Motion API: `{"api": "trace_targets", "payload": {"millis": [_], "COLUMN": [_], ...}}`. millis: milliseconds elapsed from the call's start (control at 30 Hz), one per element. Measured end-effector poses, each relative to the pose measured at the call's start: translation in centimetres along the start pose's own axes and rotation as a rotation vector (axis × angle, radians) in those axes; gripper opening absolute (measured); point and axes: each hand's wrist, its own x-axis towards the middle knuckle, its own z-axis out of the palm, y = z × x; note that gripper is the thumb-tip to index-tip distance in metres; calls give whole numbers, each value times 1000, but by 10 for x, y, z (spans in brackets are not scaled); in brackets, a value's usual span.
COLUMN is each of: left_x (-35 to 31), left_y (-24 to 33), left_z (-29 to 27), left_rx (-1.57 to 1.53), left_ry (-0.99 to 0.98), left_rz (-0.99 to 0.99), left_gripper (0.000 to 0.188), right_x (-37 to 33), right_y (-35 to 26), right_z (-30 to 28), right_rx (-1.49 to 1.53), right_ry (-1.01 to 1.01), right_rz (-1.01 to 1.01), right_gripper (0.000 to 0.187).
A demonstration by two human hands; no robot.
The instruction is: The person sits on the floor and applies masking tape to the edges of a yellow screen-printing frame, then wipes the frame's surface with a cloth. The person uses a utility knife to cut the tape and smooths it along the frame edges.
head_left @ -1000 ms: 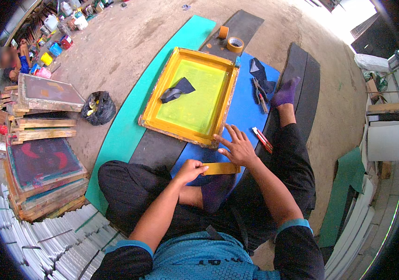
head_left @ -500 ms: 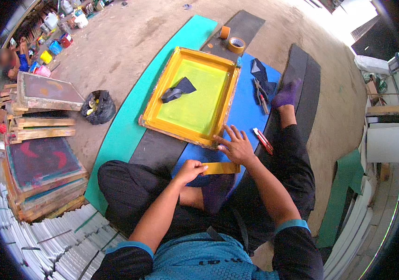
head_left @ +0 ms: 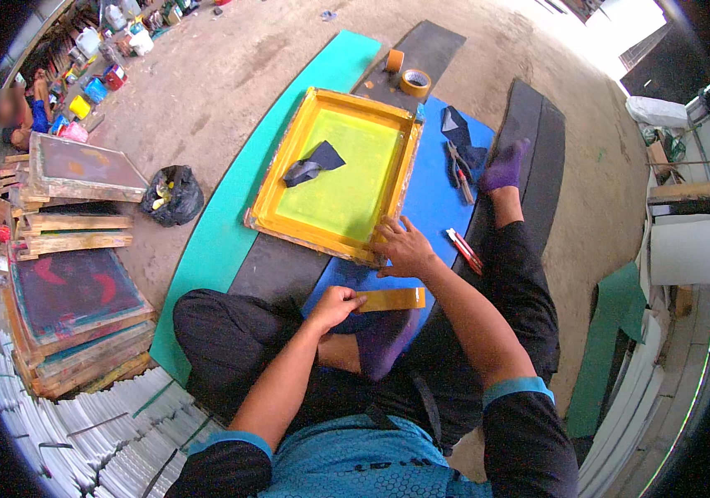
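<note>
My left hand (head_left: 335,308) is closed on one end of a strip of brown packing tape (head_left: 391,300), which stretches out to the right above my socked foot. With fingers spread, my right hand (head_left: 405,250) rests at the near right corner of a screen-printing frame (head_left: 288,226). Yellow-brown tape lines the inside of this frame around a yellow-green mesh (head_left: 355,158). On the mesh lies a dark cloth scrap (head_left: 315,164). Right of the frame are pliers (head_left: 460,172), a dark piece of cloth (head_left: 457,126) and a red-and-white cutter knife (head_left: 464,251).
Two tape rolls (head_left: 415,81) sit beyond the frame on a black mat. Blue, teal (head_left: 230,216) and black mats cover the floor. At left are a black plastic bag (head_left: 174,196), stacked frames (head_left: 81,286) and bundled white sheets (head_left: 114,432). A person sits far left near paint containers.
My right hand has shifted slightly left and up onto the frame's corner, its fingers bending more. The left hand keeps the tape strip, whose free end now curls a little.
</note>
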Motion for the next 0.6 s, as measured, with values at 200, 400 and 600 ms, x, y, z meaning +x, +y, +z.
{"api": "trace_targets", "payload": {"millis": [200,400,600], "left_x": [-2,3,4], "left_y": [3,-5,-2], "left_z": [-4,-5,-7], "left_rx": [92,56,46], "left_ry": [29,21,-7], "left_rz": [49,88,90], "left_gripper": [34,35,35], "right_x": [17,30,22], "right_y": [-3,-8,-5], "right_z": [-9,-17,-5], "right_rx": [-142,-192,-128], "right_ry": [-105,-226,-110], "right_rz": [-94,-148,-150], "right_gripper": [71,69,64]}}
